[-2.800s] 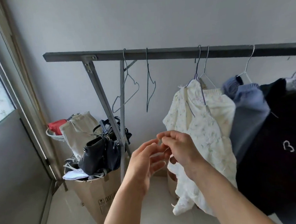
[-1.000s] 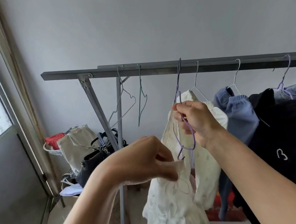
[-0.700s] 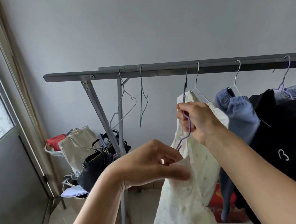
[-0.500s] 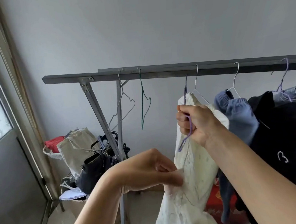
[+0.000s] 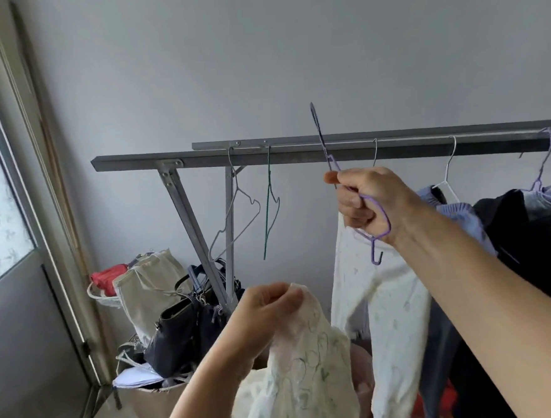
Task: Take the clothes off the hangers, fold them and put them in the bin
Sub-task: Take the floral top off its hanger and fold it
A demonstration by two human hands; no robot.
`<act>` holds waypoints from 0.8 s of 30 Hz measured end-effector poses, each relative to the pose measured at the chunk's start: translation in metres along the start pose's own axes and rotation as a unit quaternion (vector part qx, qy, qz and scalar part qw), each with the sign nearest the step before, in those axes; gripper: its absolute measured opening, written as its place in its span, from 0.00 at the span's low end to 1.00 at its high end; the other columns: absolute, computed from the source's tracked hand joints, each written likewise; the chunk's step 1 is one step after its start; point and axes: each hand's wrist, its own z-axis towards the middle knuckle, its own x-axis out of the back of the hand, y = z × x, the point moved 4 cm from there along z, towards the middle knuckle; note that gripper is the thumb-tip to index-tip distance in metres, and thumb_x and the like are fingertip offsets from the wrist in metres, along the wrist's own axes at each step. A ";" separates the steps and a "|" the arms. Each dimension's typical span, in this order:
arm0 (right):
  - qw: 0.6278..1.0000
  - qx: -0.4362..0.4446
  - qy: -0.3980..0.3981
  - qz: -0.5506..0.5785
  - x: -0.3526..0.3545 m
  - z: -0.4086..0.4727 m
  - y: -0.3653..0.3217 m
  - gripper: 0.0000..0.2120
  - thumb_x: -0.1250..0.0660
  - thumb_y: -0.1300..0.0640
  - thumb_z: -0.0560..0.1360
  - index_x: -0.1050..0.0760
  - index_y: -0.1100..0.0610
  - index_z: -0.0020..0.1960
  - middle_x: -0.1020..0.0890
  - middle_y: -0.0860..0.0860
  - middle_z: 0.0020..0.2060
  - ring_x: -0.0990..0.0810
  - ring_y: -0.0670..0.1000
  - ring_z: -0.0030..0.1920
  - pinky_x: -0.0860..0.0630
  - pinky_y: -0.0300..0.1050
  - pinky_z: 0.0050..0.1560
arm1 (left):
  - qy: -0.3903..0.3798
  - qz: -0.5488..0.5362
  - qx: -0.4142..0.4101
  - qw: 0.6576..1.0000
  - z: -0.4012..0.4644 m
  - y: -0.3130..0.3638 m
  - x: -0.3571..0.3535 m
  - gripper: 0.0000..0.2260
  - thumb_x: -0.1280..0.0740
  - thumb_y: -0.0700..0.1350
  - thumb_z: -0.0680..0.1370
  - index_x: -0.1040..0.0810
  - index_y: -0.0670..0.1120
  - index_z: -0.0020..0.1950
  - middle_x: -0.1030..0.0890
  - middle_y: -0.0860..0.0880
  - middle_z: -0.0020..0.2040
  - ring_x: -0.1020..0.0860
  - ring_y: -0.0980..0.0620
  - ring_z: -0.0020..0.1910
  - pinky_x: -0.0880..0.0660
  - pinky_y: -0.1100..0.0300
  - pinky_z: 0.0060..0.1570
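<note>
My left hand (image 5: 268, 317) pinches the top of a cream floral garment (image 5: 299, 380) that hangs below it, off any hanger. My right hand (image 5: 364, 199) grips a bare purple wire hanger (image 5: 323, 143), its hook lifted above the grey metal rail (image 5: 296, 150). Another cream floral garment (image 5: 386, 315) hangs from the rail behind my right hand. Further right hang a blue-grey garment (image 5: 457, 212) and a black garment (image 5: 538, 255). I see no bin for folded clothes.
Two bare wire hangers (image 5: 235, 211) dangle from the rail's left part. Behind the rail's slanted leg, bags (image 5: 184, 329) are piled on a cardboard box (image 5: 157, 409), with a white basket (image 5: 100, 293) beside them. A door (image 5: 16, 292) stands at the left.
My right hand has lifted the purple hanger's hook off the rail and above it. The cream garment has come free of that hanger and now hangs from my left hand.
</note>
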 end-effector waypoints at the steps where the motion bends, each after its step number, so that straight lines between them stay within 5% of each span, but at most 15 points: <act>1: 1.000 0.001 0.008 -0.003 0.001 0.007 0.005 0.10 0.48 0.63 0.82 0.28 0.61 0.48 0.37 0.48 0.16 0.44 0.45 0.15 0.49 0.31 0.23 | 0.001 -0.012 -0.007 1.000 -0.001 0.002 0.001 0.12 0.33 0.49 0.80 0.16 0.43 0.43 0.22 0.48 0.35 0.26 0.50 0.34 0.30 0.59 0.36; 7: 0.999 -0.011 0.029 -0.018 0.006 0.017 0.038 0.11 0.48 0.63 0.82 0.29 0.60 0.46 0.37 0.49 0.17 0.43 0.46 0.16 0.46 0.31 0.21 | 0.025 -0.073 -0.027 0.997 -0.011 0.017 0.019 0.10 0.33 0.44 0.79 0.15 0.40 0.49 0.16 0.44 0.38 0.20 0.52 0.35 0.24 0.62 0.36; 12: 0.999 -0.017 0.039 -0.008 0.006 0.021 0.049 0.11 0.49 0.64 0.81 0.29 0.59 0.46 0.37 0.49 0.16 0.43 0.47 0.17 0.47 0.32 0.23 | 0.046 -0.101 -0.038 0.993 -0.018 0.023 0.031 0.11 0.33 0.45 0.79 0.16 0.40 0.53 0.19 0.33 0.55 0.20 0.36 0.49 0.25 0.40 0.59; 16: 0.999 0.013 0.011 0.046 -0.008 0.017 0.038 0.10 0.48 0.64 0.81 0.30 0.59 0.45 0.38 0.49 0.16 0.43 0.47 0.16 0.47 0.32 0.24 | 0.034 -0.155 -0.039 0.987 -0.019 0.023 0.031 0.10 0.36 0.40 0.80 0.15 0.40 0.51 0.15 0.39 0.49 0.17 0.49 0.43 0.20 0.60 0.42; 20: 0.998 0.060 0.007 0.023 -0.020 0.015 0.022 0.10 0.48 0.64 0.81 0.29 0.60 0.46 0.37 0.49 0.17 0.43 0.47 0.17 0.47 0.32 0.25 | 0.041 -0.194 -0.025 0.980 -0.017 0.018 0.035 0.10 0.37 0.38 0.80 0.15 0.41 0.52 0.16 0.37 0.51 0.17 0.48 0.44 0.20 0.59 0.43; 24: 0.995 -0.011 0.009 0.099 -0.015 0.023 0.041 0.11 0.49 0.63 0.82 0.30 0.58 0.44 0.39 0.48 0.16 0.43 0.46 0.15 0.46 0.30 0.24 | 0.050 -0.218 -0.022 0.974 -0.021 0.018 0.035 0.10 0.36 0.38 0.80 0.15 0.41 0.52 0.15 0.39 0.49 0.17 0.50 0.42 0.19 0.61 0.40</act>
